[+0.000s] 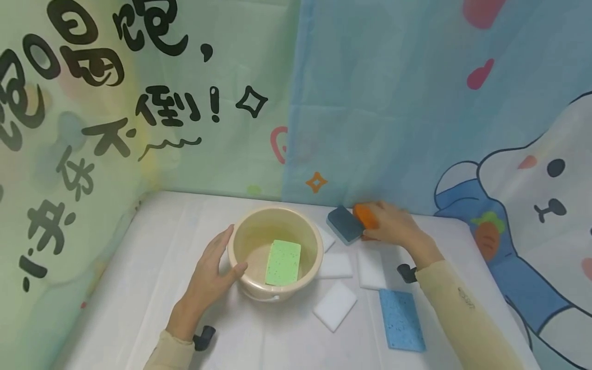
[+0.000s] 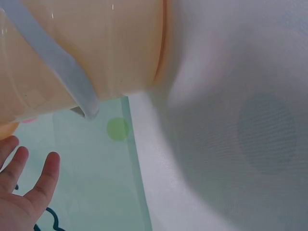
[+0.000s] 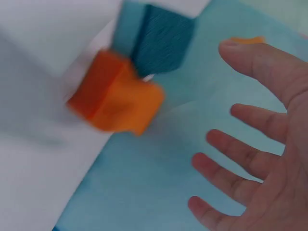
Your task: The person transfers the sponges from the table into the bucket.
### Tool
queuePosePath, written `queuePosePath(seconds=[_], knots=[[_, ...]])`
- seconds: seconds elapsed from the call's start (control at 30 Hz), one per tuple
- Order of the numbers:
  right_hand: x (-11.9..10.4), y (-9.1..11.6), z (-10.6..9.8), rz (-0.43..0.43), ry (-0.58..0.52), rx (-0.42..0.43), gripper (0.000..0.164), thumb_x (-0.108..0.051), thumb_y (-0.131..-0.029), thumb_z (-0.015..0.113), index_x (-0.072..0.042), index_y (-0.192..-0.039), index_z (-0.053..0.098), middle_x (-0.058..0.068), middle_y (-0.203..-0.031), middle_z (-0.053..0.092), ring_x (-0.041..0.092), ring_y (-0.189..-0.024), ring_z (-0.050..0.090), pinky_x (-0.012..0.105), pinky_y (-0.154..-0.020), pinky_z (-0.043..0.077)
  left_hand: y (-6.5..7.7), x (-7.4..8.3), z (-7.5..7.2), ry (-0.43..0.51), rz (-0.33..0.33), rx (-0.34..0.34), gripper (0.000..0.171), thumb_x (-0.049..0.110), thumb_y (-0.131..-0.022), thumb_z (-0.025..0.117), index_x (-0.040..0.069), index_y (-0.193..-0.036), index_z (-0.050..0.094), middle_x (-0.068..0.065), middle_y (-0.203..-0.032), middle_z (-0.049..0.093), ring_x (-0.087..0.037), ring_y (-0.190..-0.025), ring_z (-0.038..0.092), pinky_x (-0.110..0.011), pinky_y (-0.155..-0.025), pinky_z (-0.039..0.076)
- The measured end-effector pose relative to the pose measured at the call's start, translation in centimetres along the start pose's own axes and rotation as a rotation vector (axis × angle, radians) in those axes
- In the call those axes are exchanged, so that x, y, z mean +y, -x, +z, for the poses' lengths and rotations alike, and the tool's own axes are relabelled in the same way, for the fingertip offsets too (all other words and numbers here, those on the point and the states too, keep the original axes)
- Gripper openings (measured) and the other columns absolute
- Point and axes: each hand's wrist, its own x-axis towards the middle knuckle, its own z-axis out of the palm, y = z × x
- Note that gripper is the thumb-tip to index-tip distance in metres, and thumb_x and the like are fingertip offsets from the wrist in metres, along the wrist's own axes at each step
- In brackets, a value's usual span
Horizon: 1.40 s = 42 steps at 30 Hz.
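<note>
My left hand (image 1: 214,270) rests against the left side of a cream bucket (image 1: 277,294), its thumb at the rim and its fingers fairly straight. The left wrist view shows the bucket's wall (image 2: 110,48), its grey-white handle (image 2: 65,67) and spread fingers (image 2: 44,180). Inside the bucket leans a speckled green sponge (image 1: 283,262). At the back edge, my right hand (image 1: 394,224) is over an orange sponge (image 1: 365,216). In the right wrist view, its fingers (image 3: 243,154) spread wide beside the orange sponge (image 3: 127,103). A dark blue-grey sponge (image 1: 345,225) stands just left of it.
Several white sponge pads, including one nearest the front (image 1: 335,307) and another upright one (image 1: 371,269), lie right of the bucket. A flat blue sponge (image 1: 402,320) lies near my right forearm. Printed cloth (image 1: 370,103) hangs behind the white table (image 1: 259,334).
</note>
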Motion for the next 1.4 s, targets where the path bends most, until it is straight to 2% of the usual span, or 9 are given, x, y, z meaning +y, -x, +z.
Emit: queuePosePath(seconds=[0.17,0.3,0.5,0.7,0.87,1.1,1.4], knots=[[2.1,-1.3,0.7,0.044,0.014,-0.051,0.083,-0.037,-0.078,0.086,-0.007,-0.145,0.047,0.027,-0.132,0.051,0.048,-0.115,0.045,0.073,-0.093,0.038,0.1,0.0,0.0,-0.009,-0.003,-0.001,0.081,0.041,-0.091,0.068,0.016,-0.159,0.03,-0.01,-0.156,0.039,-0.033,-0.143,0.035,-0.061,-0.112,0.032],[3.4,-2.4,1.4,0.062,0.009,-0.085,0.091,-0.044,-0.074,0.088,-0.008,-0.146,0.045,0.025,-0.123,0.053,0.045,-0.109,0.046,0.067,-0.089,0.042,0.0,0.0,-0.1,-0.003,0.012,0.007,0.081,0.037,-0.091,0.068,0.015,-0.158,0.031,-0.011,-0.156,0.039,-0.033,-0.143,0.035,-0.06,-0.112,0.032],[4.8,-3.5,2.2,0.119,-0.04,-0.181,0.104,-0.043,-0.07,0.091,-0.01,-0.151,0.033,0.028,-0.122,0.048,0.047,-0.106,0.043,0.067,-0.087,0.041,-0.1,-0.1,-0.1,0.005,-0.006,0.0,0.08,0.036,-0.09,0.069,0.016,-0.158,0.032,-0.009,-0.157,0.039,-0.033,-0.143,0.034,-0.061,-0.111,0.033],[5.2,-4.4,2.7,0.174,-0.08,-0.263,0.112,-0.038,-0.07,0.091,-0.009,-0.155,0.025,0.032,-0.13,0.039,0.05,-0.11,0.037,0.073,-0.091,0.037,0.0,-0.1,-0.1,0.012,-0.021,-0.006,0.081,0.039,-0.089,0.069,0.017,-0.158,0.032,-0.009,-0.157,0.039,-0.033,-0.143,0.034,-0.063,-0.11,0.033],[5.3,-5.1,2.8,0.204,-0.077,-0.306,0.117,-0.04,-0.07,0.091,-0.008,-0.156,0.02,0.033,-0.13,0.038,0.05,-0.111,0.037,0.072,-0.092,0.038,-0.1,-0.1,-0.1,0.017,-0.022,-0.004,0.081,0.038,-0.09,0.068,0.019,-0.159,0.031,-0.007,-0.157,0.039,-0.031,-0.144,0.034,-0.061,-0.111,0.034],[5.3,-5.0,2.4,0.259,-0.087,-0.362,0.12,-0.04,-0.069,0.092,-0.011,-0.158,0.016,0.035,-0.134,0.034,0.052,-0.112,0.038,0.072,-0.091,0.041,-0.1,-0.1,0.0,0.023,0.008,0.0,0.08,0.042,-0.091,0.066,0.015,-0.158,0.032,-0.009,-0.156,0.039,-0.033,-0.143,0.034,-0.062,-0.11,0.034],[5.4,-5.0,2.3,0.243,-0.122,-0.355,0.12,-0.037,-0.067,0.093,-0.007,-0.155,0.018,0.035,-0.129,0.035,0.052,-0.111,0.038,0.071,-0.091,0.042,-0.1,0.0,0.0,0.012,0.017,0.011,0.08,0.04,-0.091,0.068,0.015,-0.158,0.032,-0.009,-0.156,0.04,-0.032,-0.143,0.036,-0.06,-0.11,0.036]])
